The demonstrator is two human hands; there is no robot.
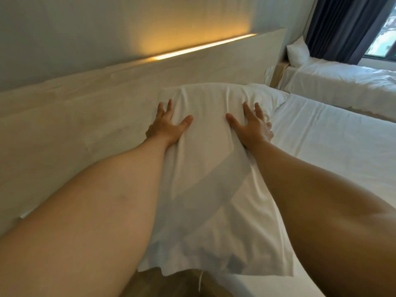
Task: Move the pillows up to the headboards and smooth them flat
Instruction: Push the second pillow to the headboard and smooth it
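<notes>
A white pillow (209,168) lies lengthwise along the pale wooden headboard (85,116) of the near bed. My left hand (166,125) presses flat on the pillow's left side next to the headboard, fingers spread. On the pillow's right side my right hand (251,125) also rests flat with its fingers apart. Neither hand grips the fabric. Beyond my hands a second white pillow (267,95) shows partly behind the first one. A third pillow (297,52) leans upright at the head of the far bed.
The near bed's white sheet (332,142) spreads to the right. A second bed (342,80) with white bedding stands beyond it, by dark curtains (342,26) and a window (385,31). A light strip (203,47) glows on top of the headboard.
</notes>
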